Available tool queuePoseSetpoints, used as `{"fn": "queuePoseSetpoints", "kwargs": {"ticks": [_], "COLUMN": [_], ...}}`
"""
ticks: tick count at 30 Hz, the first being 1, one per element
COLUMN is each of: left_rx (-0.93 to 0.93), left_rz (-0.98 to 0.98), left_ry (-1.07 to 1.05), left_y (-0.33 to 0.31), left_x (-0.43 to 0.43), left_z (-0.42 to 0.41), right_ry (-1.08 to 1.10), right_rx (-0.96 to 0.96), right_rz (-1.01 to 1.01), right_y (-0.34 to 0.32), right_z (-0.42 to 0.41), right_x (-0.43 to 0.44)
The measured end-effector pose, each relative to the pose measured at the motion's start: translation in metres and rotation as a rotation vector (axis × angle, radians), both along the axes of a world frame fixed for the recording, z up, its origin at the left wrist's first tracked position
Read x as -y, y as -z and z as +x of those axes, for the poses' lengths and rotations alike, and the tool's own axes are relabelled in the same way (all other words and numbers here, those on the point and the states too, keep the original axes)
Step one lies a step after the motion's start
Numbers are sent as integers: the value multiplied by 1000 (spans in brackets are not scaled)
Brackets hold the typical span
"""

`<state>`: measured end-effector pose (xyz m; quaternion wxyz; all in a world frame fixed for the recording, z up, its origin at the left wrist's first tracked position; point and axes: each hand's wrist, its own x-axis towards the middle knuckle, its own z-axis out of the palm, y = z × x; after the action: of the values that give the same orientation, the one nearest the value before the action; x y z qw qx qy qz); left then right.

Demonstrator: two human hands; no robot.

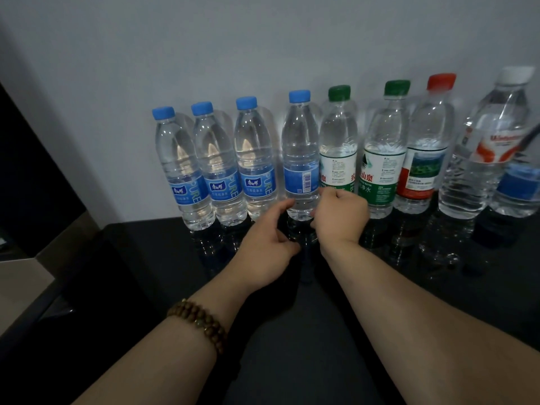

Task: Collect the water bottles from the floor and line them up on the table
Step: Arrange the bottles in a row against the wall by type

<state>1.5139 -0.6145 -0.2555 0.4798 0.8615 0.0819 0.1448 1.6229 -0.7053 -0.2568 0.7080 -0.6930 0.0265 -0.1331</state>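
Note:
Several water bottles stand upright in a row against the wall on the black table (292,331). From the left come three blue-capped bottles (217,162), then a fourth blue-capped bottle (301,159) with its barcode facing me. To its right stand two green-capped bottles (382,159), a red-capped bottle (423,159), a white-capped bottle (485,150) and part of another bottle (518,188). My left hand (268,238) holds the base of the fourth blue-capped bottle from the left, thumb on its side. My right hand (340,214) has its fingers curled against the same bottle's lower right side.
A white wall (263,54) rises directly behind the row. The table's left edge (96,238) drops to a dark panel and a pale floor area. A bead bracelet (201,323) circles my left wrist. The glossy tabletop reflects the bottles.

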Motion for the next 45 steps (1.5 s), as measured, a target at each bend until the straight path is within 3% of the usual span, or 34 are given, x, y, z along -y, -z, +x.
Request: {"fn": "queuePoseSetpoints", "kwargs": {"ticks": [25,34,45], "left_rx": [29,15,-13], "left_rz": [-49,-12,-29], "left_ry": [-65,-46,-55], "left_y": [4,4,6], "left_x": [-6,-4,-6], "left_z": [5,5,8], "right_ry": [-50,-206,-111], "right_rx": [137,141,142], "right_rz": [-110,-229,-289], "right_y": [8,9,8], "right_z": [3,1,3], "right_x": [-5,-4,-5]}}
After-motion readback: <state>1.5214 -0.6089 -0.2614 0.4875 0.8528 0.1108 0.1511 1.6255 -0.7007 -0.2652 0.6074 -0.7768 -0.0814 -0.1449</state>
